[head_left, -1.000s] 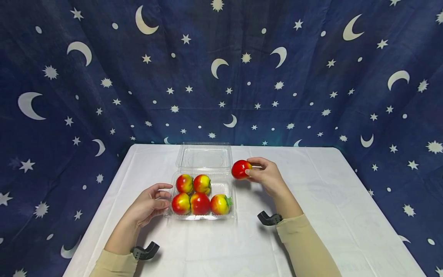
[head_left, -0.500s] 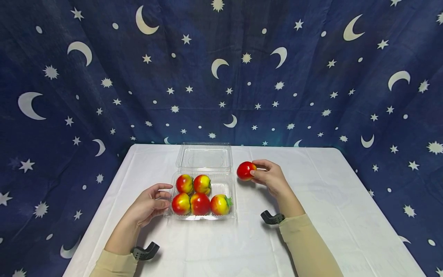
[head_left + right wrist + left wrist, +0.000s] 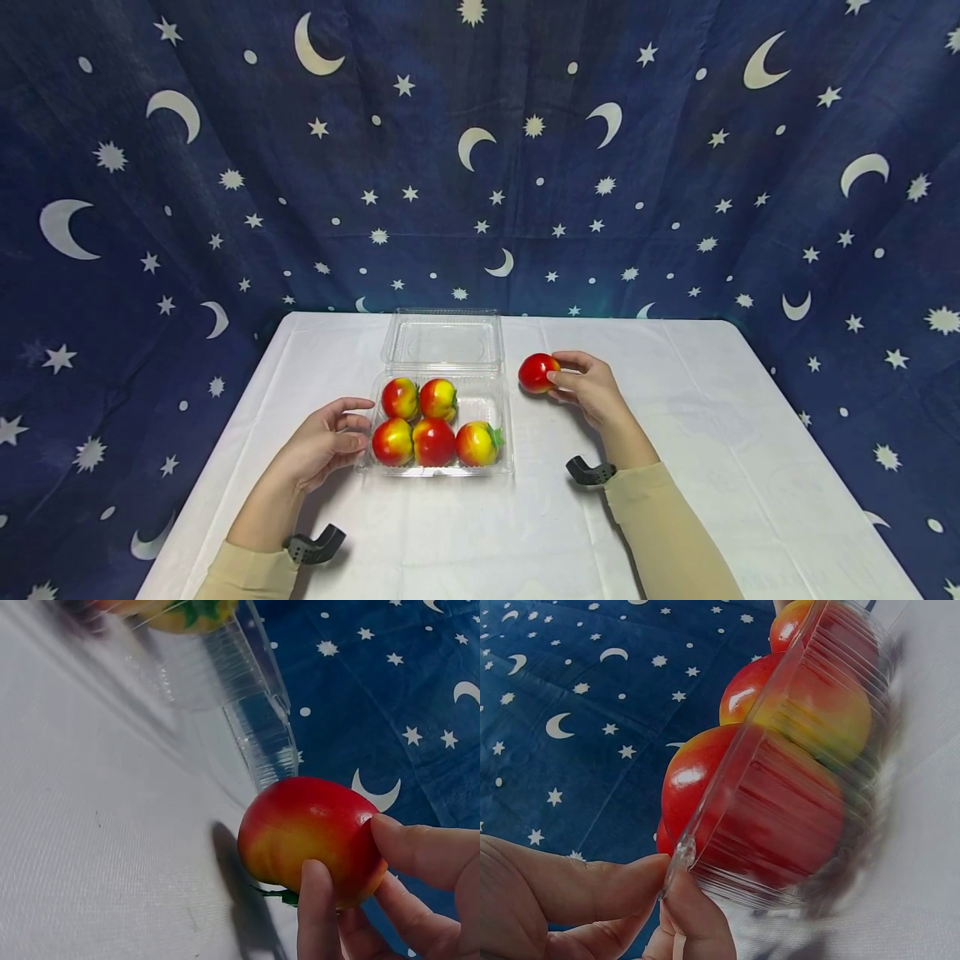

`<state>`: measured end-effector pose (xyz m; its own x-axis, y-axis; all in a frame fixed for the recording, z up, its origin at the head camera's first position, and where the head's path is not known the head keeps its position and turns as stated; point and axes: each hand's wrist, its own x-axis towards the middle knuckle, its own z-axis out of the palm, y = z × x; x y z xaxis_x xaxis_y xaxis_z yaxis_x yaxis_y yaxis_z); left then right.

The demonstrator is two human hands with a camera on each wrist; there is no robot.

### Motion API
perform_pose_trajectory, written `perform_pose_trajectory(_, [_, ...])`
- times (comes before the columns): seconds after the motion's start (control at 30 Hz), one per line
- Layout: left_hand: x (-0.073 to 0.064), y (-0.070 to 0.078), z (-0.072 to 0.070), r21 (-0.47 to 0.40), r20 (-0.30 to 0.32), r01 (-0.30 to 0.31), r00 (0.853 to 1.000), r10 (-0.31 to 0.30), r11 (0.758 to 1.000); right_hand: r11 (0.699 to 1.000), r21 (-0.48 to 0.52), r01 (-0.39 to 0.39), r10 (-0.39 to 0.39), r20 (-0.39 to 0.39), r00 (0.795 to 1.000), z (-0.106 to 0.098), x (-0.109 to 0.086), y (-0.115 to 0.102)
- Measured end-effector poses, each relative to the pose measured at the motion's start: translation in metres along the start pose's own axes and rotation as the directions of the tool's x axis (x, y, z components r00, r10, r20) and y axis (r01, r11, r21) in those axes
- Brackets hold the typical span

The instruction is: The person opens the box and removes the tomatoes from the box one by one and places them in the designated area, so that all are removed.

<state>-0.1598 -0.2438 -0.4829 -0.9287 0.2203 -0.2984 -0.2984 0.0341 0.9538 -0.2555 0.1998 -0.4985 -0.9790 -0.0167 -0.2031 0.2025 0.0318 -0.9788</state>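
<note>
My right hand [image 3: 594, 393] pinches a glossy red-and-yellow fruit [image 3: 537, 373] between thumb and fingers, to the right of a clear plastic clamshell box [image 3: 486, 408]. In the right wrist view a green leafy calyx [image 3: 283, 895] shows under this fruit, and its shadow falls on the cloth beside it. Several similar fruits [image 3: 433, 442] sit in the box: two in the back row, three in front, with a gap at the back right. At the box's left side, my left hand [image 3: 322, 446] pinches the rim [image 3: 681, 859] between thumb and finger.
The box's clear lid [image 3: 444, 342] lies folded back behind it. A white cloth [image 3: 480, 542] covers the table. Behind hangs a dark blue curtain [image 3: 420, 208] with moons and stars. Each wrist carries a black mount [image 3: 315, 546].
My right hand has moved rightward and slightly toward me with the fruit, away from the box and lower over the table. The left hand and the box stay put.
</note>
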Motion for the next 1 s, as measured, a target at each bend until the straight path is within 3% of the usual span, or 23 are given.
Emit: perform_pose_trajectory(1.0, [0.0,0.0,0.0,0.004,-0.001,0.009,1.0,-0.009,1.0,0.996,-0.022,-0.092,0.092,0.019,0.996,-0.017,0.003,0.009])
